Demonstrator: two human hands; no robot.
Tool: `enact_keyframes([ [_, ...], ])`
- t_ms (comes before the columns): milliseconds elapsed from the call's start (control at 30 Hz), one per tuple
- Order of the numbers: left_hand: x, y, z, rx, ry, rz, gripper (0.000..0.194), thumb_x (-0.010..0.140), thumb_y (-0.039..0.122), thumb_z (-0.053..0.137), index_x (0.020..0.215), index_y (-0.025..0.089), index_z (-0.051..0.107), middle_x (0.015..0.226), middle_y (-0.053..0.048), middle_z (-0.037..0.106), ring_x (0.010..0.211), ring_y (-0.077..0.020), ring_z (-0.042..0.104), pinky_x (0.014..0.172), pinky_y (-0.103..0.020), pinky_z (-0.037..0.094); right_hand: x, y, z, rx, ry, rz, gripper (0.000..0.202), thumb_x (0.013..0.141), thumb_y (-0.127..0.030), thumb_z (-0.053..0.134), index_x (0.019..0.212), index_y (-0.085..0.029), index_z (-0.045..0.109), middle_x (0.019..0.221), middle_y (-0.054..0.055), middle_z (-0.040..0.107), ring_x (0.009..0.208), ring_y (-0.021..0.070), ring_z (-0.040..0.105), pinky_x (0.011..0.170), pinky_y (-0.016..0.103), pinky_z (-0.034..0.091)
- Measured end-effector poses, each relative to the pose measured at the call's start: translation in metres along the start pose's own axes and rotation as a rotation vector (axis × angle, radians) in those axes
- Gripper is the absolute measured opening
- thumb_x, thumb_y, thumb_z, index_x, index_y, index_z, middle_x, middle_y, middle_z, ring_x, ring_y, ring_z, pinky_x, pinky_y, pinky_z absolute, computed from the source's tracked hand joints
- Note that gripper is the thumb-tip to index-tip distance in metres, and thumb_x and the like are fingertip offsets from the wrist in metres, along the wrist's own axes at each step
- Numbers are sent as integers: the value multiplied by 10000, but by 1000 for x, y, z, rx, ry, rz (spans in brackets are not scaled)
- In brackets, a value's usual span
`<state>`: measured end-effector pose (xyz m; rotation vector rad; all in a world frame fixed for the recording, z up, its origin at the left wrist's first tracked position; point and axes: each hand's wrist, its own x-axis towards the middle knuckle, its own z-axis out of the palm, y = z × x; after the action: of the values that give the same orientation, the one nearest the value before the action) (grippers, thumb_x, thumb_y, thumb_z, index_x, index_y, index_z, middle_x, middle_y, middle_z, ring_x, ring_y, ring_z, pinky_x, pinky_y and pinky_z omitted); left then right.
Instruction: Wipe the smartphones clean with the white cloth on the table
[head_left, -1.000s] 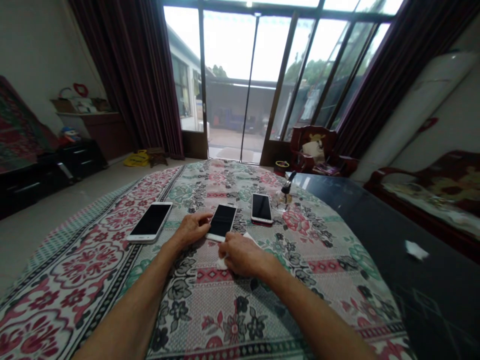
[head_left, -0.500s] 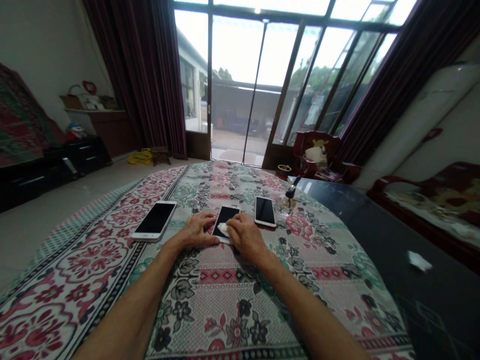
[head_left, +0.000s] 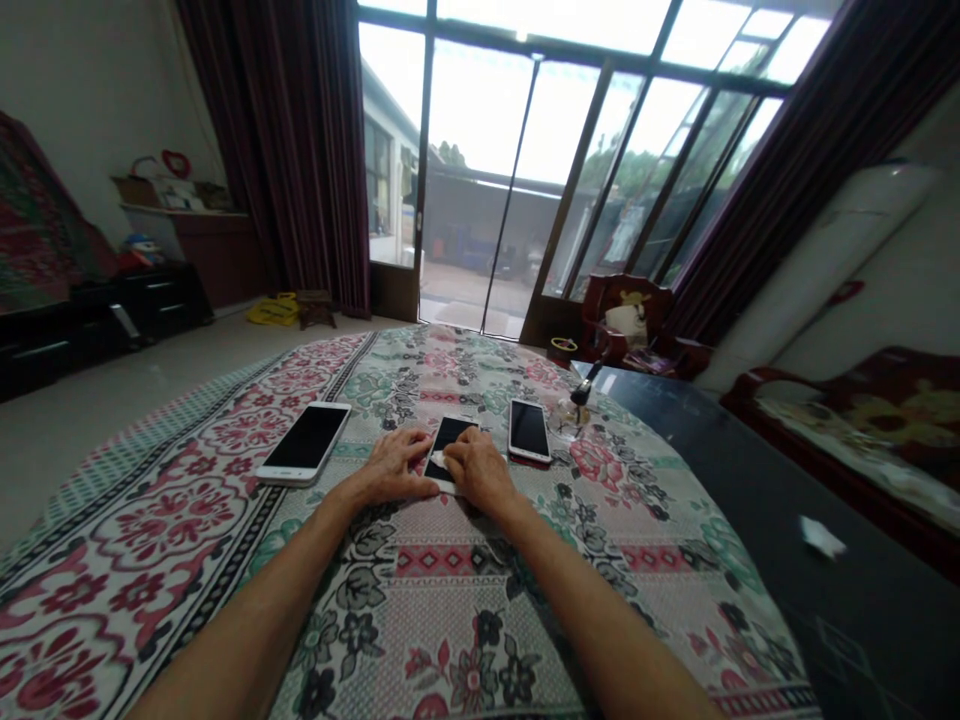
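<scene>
On the patterned tablecloth (head_left: 450, 605), a white phone with a dark screen (head_left: 453, 432) lies between my hands. My left hand (head_left: 392, 466) rests at its left edge, thumb at the lower corner and fingers apart. A small white cloth or tissue (head_left: 439, 459) is pinched in my right hand (head_left: 480, 468) and pressed on the screen; the fingers partly cover it. A larger white phone (head_left: 306, 443) lies face up to the left. Another white phone (head_left: 529, 431) is face up to the right of my right hand.
Beyond the right phone stands a clear glass container (head_left: 571, 417) with a dark-handled object (head_left: 585, 388) in it. A dark table (head_left: 720, 470) on the right bears a crumpled white piece (head_left: 823, 537). Wooden chairs and glass doors are farther back.
My right hand has shifted slightly left over the screen with the white cloth. My left hand stays at the phone's edge. The whole view has tilted a little.
</scene>
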<state>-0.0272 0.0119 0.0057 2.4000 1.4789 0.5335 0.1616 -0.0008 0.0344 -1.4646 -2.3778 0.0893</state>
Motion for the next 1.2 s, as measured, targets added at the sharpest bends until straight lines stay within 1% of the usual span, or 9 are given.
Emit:
enact_keyframes([
  [167,-1,-1,0,-25,3,21,650,670,467,693,1267,240,575,1381,-95,466,1288,-339,372,1073,-455,272,28,3,-1,-12,-48,88,243,915,-269,484,967,-213,714,1005,74,566,972,183,487,825,264,363],
  [267,-1,-3,1,-23,4,21,697,669,474,695,1306,233,546,1387,-113,463,1290,-349,367,1075,-473,260,45,6,-3,-37,-63,147,259,908,-256,472,952,-196,720,1011,90,581,976,188,503,822,265,372],
  [400,-1,-2,1,-19,10,25,683,664,465,703,1304,283,548,1385,-92,472,1274,-336,391,1071,-453,272,65,9,-3,-84,-67,200,262,893,-265,479,935,-193,728,1036,105,592,944,196,528,790,270,388],
  [467,-1,0,0,-19,19,11,672,660,465,704,1292,290,558,1386,-85,473,1272,-334,397,1067,-445,282,71,9,-3,-104,-72,220,270,895,-268,473,928,-198,731,1053,110,595,942,202,533,779,275,393],
  [567,-2,1,0,-10,30,23,659,665,459,699,1280,258,572,1379,-100,480,1270,-327,404,1066,-435,289,74,7,-3,-111,-66,239,283,905,-269,455,943,-198,727,1070,117,595,955,210,533,775,283,397],
  [700,-2,1,2,-18,46,3,670,652,460,705,1270,241,568,1379,-95,488,1280,-332,400,1075,-447,280,64,2,-1,-124,-46,204,294,919,-278,439,937,-184,717,1058,120,584,963,212,527,782,285,397],
  [833,-1,1,4,-8,59,-22,702,641,478,711,1269,209,551,1386,-111,483,1281,-331,405,1078,-452,282,41,-5,2,-113,-18,125,297,932,-283,426,908,-192,708,1001,93,576,952,195,516,792,273,386],
  [1000,-3,3,5,-7,70,-17,690,637,462,720,1249,182,565,1376,-126,495,1275,-324,419,1080,-440,287,12,-16,3,-82,-9,94,266,931,-288,444,954,-217,699,1018,76,558,938,186,495,778,269,371],
  [1200,-4,4,5,-27,109,-16,651,633,400,727,1237,203,585,1367,-108,511,1266,-306,431,1080,-409,288,-14,-27,0,-57,-17,70,238,923,-263,461,886,-208,689,988,69,548,931,182,484,785,265,362],
])
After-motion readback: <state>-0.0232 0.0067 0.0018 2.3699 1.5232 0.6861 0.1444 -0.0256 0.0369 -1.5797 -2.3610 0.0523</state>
